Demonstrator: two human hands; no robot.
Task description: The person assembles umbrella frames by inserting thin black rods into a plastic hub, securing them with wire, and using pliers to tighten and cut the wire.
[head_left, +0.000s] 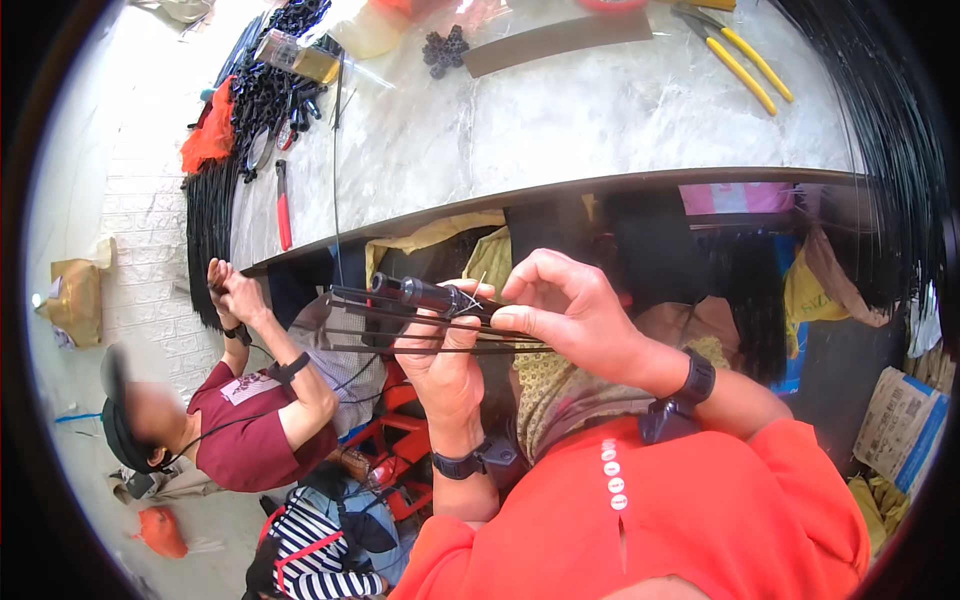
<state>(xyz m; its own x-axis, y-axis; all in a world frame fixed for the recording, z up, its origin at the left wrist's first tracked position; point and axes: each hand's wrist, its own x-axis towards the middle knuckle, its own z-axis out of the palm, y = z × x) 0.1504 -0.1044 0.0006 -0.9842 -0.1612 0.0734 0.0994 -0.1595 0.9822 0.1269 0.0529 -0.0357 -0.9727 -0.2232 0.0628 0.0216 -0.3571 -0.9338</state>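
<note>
Loads of room mid-way along the tabletop point(545, 125), so the right hand point(570, 310) could go straight in over the front edge. Left end's a mess tho: heap of black plastic parts point(275, 105), red-handled tool point(284, 215) by the front edge, thin rod point(337, 170) poking past it. Farther in, brown strip point(560, 44) and yellow-handled pliers point(741, 76). Long black rods point(895, 110) crowd the right edge.
</note>
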